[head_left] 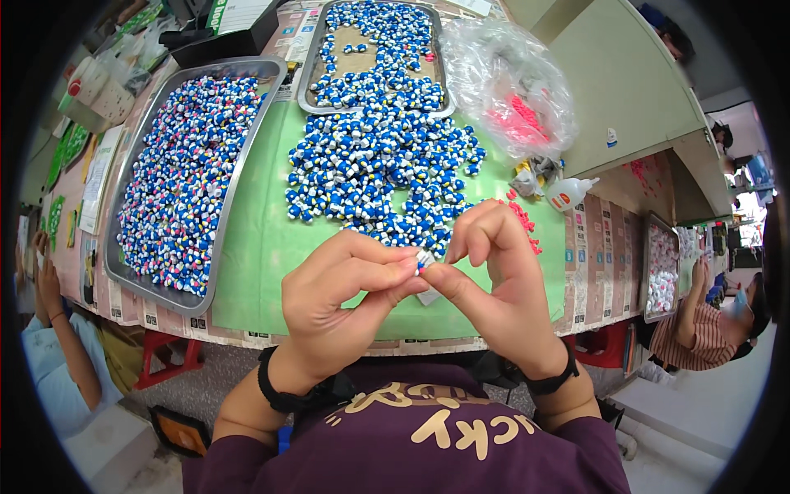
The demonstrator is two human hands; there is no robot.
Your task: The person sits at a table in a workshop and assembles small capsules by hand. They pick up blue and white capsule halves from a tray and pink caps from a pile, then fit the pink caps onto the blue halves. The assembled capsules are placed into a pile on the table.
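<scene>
My left hand (341,292) pinches a tiny blue-and-white plastic figure piece (421,265) between thumb and fingertips, near the table's front edge. From the other side, the stretched thumb of my right hand (502,288) presses against that piece. Its index finger is raised and bent, apart from the thumb; nothing shows between them. My fingers cover most of the piece. A small white object (427,297) shows just under my fingertips; its kind is unclear. Just beyond my hands spreads a heap of loose blue-and-white pieces (378,165) on a green mat (263,255).
A metal tray (216,272) of similar pieces with pink bits stands left; another tray (306,90) stands behind the heap. Pink pieces (527,226), a white squeeze bottle (569,193) and a clear plastic bag (510,74) lie right. Other people sit at both sides.
</scene>
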